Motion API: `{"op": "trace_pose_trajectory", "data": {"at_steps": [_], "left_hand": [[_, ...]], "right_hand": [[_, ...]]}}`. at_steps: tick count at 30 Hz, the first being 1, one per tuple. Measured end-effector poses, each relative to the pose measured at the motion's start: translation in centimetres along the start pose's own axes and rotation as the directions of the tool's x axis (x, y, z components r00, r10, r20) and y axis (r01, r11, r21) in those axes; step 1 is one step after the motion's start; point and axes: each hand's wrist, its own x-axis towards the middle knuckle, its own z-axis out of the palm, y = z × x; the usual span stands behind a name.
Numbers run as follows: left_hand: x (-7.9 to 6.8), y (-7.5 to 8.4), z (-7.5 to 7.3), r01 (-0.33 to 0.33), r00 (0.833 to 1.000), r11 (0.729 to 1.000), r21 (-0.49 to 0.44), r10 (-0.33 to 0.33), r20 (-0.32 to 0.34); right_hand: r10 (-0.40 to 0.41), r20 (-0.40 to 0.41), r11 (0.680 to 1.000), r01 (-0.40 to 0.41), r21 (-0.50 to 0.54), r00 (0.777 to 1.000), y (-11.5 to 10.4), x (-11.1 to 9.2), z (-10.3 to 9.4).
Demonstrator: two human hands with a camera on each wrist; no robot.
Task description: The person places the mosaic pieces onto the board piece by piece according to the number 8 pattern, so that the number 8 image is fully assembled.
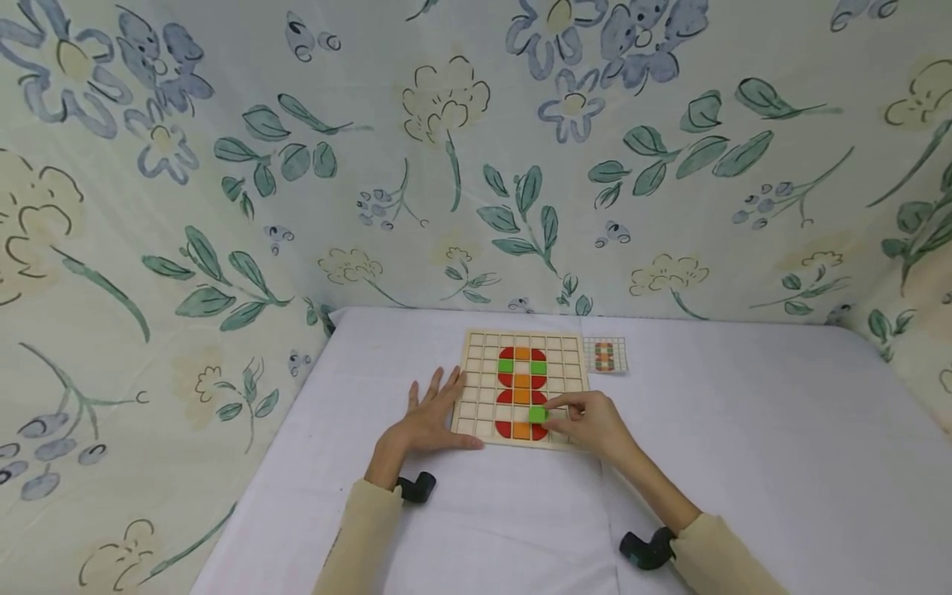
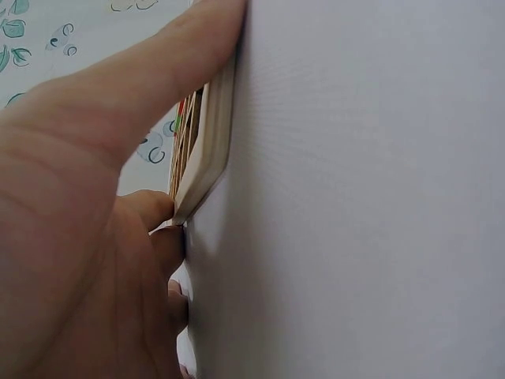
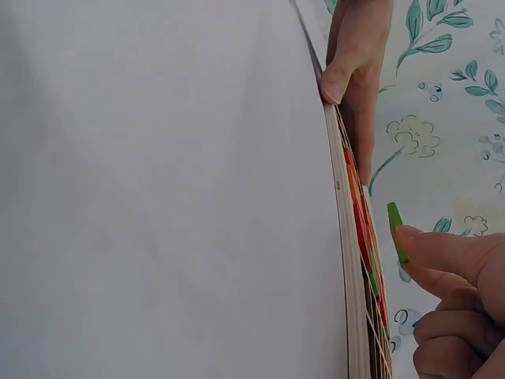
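Observation:
A wooden grid board (image 1: 476,391) lies on the white-covered table, with red, orange and green tiles set in its cells. Between thumb and index finger my right hand (image 1: 595,423) pinches a green square tile (image 1: 538,414) over the lower part of the pattern. The right wrist view shows this green tile (image 3: 397,230) held on edge, apart from the board. My left hand (image 1: 430,421) rests against the board's left side, fingers spread and fairly straight, its thumb along the near edge. In the left wrist view, the thumb (image 2: 134,95) partly covers the board's pale rim (image 2: 207,150).
A small pattern card (image 1: 621,355) with a printed red, orange and green design lies just right of the board's far corner. White cloth (image 1: 744,413) covers the table. A floral curtain (image 1: 476,165) hangs behind it. Black wrist devices (image 1: 645,549) sit on both forearms.

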Motion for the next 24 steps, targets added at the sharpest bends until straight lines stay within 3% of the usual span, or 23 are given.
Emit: {"op": "trace_pose_trajectory", "data": {"at_steps": [10,24], "left_hand": [[0.0,0.1,0.1,-0.009,1.000,1.000,0.002,0.009,0.010],[0.0,0.1,-0.1,-0.011,1.000,1.000,0.018,0.011,0.005]], "right_hand": [[-0.011,0.023,1.000,0.011,0.019,1.000,-0.8,1.5,2.2],[0.002,0.027,1.000,-0.001,-0.005,1.000,-2.0,2.4,3.7]]}}
